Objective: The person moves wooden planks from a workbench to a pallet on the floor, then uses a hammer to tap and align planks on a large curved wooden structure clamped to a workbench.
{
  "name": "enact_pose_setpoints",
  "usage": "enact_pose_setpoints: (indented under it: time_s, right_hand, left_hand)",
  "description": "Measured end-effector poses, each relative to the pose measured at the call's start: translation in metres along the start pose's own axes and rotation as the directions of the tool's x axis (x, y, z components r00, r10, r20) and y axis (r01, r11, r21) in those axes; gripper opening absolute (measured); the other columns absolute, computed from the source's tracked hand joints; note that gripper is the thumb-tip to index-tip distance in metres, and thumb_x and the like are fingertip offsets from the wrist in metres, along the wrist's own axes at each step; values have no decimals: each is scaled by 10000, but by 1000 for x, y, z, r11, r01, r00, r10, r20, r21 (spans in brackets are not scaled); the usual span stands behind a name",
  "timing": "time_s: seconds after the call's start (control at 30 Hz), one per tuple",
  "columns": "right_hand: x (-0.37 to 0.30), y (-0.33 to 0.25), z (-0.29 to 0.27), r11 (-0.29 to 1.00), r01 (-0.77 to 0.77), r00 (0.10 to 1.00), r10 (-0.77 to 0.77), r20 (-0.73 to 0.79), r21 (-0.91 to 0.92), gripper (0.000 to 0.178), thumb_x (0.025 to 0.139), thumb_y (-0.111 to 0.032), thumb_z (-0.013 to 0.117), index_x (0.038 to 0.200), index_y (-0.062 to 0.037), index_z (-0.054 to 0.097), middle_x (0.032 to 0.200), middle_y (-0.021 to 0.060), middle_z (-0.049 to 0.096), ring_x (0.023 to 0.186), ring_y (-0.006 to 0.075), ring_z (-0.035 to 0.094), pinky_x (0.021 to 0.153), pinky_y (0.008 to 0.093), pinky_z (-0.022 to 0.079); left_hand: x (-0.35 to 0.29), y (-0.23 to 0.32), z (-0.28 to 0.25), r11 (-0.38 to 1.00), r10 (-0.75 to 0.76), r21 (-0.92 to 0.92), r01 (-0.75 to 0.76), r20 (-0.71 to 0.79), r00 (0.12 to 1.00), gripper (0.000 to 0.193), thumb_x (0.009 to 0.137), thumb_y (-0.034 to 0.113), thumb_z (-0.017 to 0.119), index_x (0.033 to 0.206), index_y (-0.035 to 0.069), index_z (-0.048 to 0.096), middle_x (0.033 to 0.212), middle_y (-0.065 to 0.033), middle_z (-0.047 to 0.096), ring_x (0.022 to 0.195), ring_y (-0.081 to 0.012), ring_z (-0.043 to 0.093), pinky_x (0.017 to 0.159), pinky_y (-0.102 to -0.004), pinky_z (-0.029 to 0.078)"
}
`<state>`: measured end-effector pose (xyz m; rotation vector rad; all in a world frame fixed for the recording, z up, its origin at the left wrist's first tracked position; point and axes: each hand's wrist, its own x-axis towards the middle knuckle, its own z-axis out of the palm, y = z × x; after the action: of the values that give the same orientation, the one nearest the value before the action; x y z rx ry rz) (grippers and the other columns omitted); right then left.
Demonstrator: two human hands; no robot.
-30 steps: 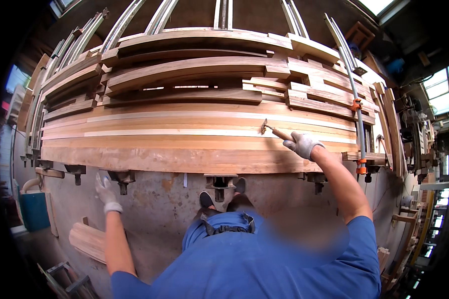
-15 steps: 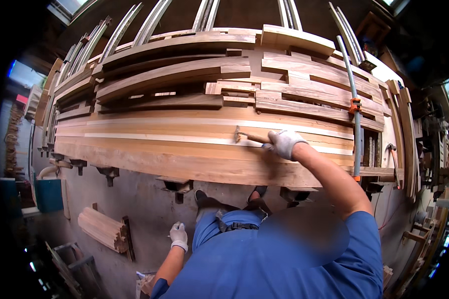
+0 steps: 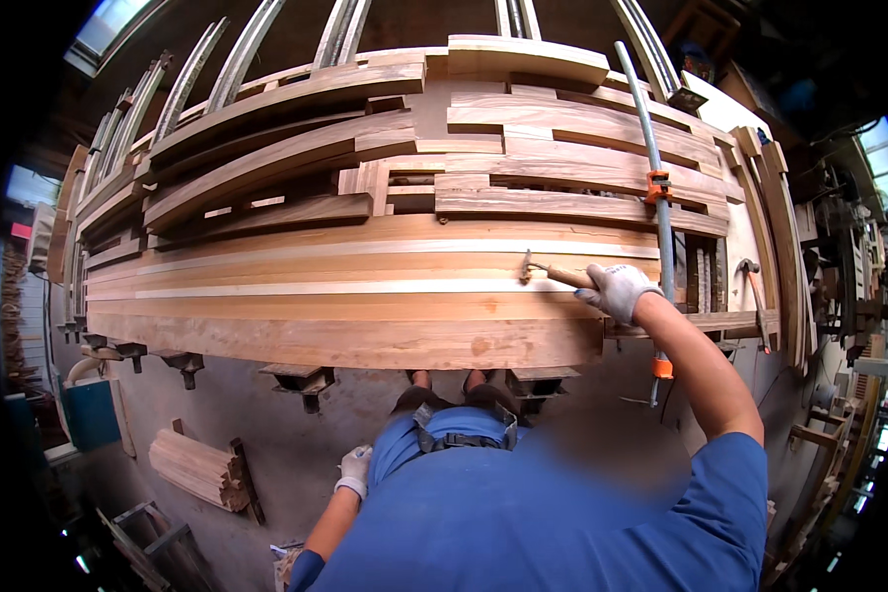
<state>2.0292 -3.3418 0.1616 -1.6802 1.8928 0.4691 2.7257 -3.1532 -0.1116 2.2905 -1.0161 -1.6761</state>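
My right hand [image 3: 622, 293], in a pale work glove, grips the handle of a wooden-handled scraper [image 3: 567, 277]. The tool's small dark metal head rests on or just over a panel of long boards [image 3: 365, 268], brown with two pale strips running lengthwise. Down by my left hip is my left hand [image 3: 353, 468], also gloved, away from the panel. Its fingers are curled, and what they hold, if anything, is hidden.
Beyond the panel lie stacked, notched timbers [image 3: 562, 163]. A bar clamp [image 3: 651, 148] with orange jaws crosses the right end. A hammer [image 3: 755, 301] lies farther right. Metal brackets [image 3: 301, 380] jut out below the near edge. Bundled wood strips [image 3: 197, 469] sit on the floor at left.
My right hand has moved the scraper rightward along the panel. My body and view have shifted to the right, with both feet now side by side. My left hand has come closer to my hip.
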Motion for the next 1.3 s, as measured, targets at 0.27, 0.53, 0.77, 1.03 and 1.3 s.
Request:
enact_pose_setpoints:
  time_s: [0.27, 0.53, 0.77, 1.03, 1.3]
  right_hand:
    - [-43, 34, -2, 981, -193, 981, 193, 7, 10, 482, 1004, -565, 590, 1090, -91, 592, 985, 197, 741, 1002, 424, 695, 873, 526, 530]
    - [-69, 20, -64, 756, -304, 927, 376, -4, 579, 453, 995, -490, 665, 1049, -41, 692, 730, 80, 659, 635, 190, 649, 588, 384, 534]
    - [20, -87, -81, 472, -37, 931, 336, -141, 881, 369, 1035, -450, 635, 967, -88, 604, 656, -6, 529, 507, 101, 507, 448, 296, 481]
    - [140, -159, -71, 850, -174, 861, 376, -343, 497, 534, 1049, -505, 500, 1230, -9, 580, 1095, 323, 717, 1096, 471, 687, 965, 551, 523]
    - [158, -150, -70, 815, -172, 878, 381, -289, 553, 569, 1042, -493, 519, 1205, 44, 617, 1136, 328, 710, 1121, 465, 684, 991, 519, 533]
  left_hand:
    - [10, 43, -10, 967, 126, 216, -134, 54, 991, 320, 967, 200, 718, 1174, -44, 738, 1102, -143, 780, 1010, -201, 719, 921, -326, 536]
    - [48, 18, -21, 904, 191, 345, -253, 206, 960, 294, 974, 230, 715, 1078, -42, 753, 982, -127, 786, 889, -201, 712, 848, -357, 541]
    - [27, 67, -9, 973, 107, 197, -121, 80, 991, 253, 1001, 227, 692, 1020, -16, 760, 903, -95, 759, 805, -177, 664, 799, -353, 527]
    - [7, 51, -12, 998, -14, 67, 7, 107, 994, 226, 986, 208, 710, 1010, -12, 760, 895, -90, 753, 794, -187, 657, 794, -362, 526]
    - [36, -30, -3, 953, 60, 288, -88, 104, 993, 333, 980, 317, 703, 1030, -5, 775, 950, -151, 782, 873, -220, 734, 816, -379, 551]
